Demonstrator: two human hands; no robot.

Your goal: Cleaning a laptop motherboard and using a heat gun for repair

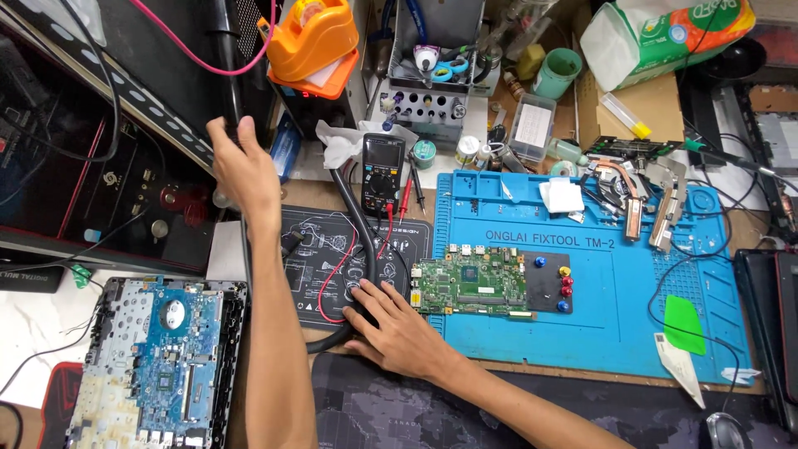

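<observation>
My left hand [243, 166] reaches up and back, its fingers wrapped around a black upright tube [228, 75] beside a dark computer case [91, 158]. Nearer to me, my right hand [399, 331] lies on a thick black hose [356, 218], fingers curled over it where it bends on the black printed mat [312, 249]. The hose runs from near a white tissue [339, 141] down past a black multimeter [383, 171] with red and black leads. A green circuit board [470, 287] lies just right of my right hand, on the blue work mat [615, 299].
An opened laptop base [158, 357] with a blue board sits at the lower left. An orange tape dispenser [312, 37], a tool rack [432, 75], a green cup [557, 73] and a tissue pack [665, 33] crowd the back. Copper heat pipes [633, 195] and a green pry tool [683, 324] lie on the blue mat.
</observation>
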